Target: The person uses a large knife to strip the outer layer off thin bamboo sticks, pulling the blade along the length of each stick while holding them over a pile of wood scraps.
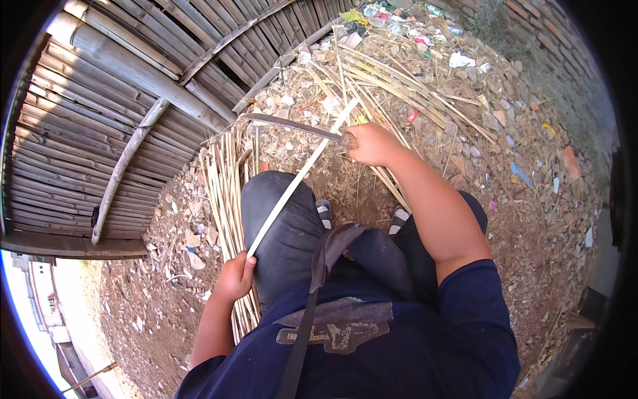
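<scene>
Left hand (pixel 234 278), fingers curled, grasps long, pale bamboo strip (pixel 298 181) | right hand (pixel 373 144) clenches brown-handled, curved, dark metal knife (pixel 296 124) crossing it

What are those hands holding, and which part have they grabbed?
The right hand holds a long-bladed knife by its handle; the left hand holds a pale strip toward the end nearer the body.

Two hands (pixel 236 278) (pixel 373 144), one knife (pixel 289 123), one held strip (pixel 296 187)
Two feet (pixel 323 213) (pixel 399 219), two strip piles (pixel 224 199) (pixel 415 94), one black strap (pixel 300 349), one bamboo wall (pixel 73 156), one brick wall (pixel 541 33).
</scene>
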Available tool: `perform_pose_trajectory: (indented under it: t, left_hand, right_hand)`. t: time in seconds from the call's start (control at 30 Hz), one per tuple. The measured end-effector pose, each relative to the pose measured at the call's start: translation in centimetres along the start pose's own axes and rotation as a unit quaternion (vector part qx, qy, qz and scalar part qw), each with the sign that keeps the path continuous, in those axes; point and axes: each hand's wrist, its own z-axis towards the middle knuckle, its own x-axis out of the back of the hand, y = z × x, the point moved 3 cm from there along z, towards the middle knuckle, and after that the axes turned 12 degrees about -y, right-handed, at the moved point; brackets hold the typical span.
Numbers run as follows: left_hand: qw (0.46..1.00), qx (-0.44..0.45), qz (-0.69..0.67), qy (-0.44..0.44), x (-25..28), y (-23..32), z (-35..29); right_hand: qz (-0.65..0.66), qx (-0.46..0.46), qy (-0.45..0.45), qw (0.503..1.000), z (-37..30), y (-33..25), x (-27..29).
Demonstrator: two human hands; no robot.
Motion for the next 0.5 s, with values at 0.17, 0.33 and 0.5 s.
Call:
perform_pose_trajectory:
  t: [0.17, 0.33, 0.5]
  left_hand:
    - [0.990, 0.009, -0.115, -0.078, -0.1, -1.6, -0.4]
    - [0.976, 0.003, -0.191, -0.104, -0.3, -0.1, -0.2]
    - [0.968, 0.016, -0.217, -0.122, -0.5, -0.6, 0.1]
  right_hand:
    - [-0.042, -0.006, -0.076, 0.996, -0.9, -2.8, 0.7]
    - [-0.118, 0.048, -0.144, 0.981, -1.0, -4.0, -0.8]
    - [0.028, 0.011, -0.036, 0.999, 0.8, 0.6, -0.3]
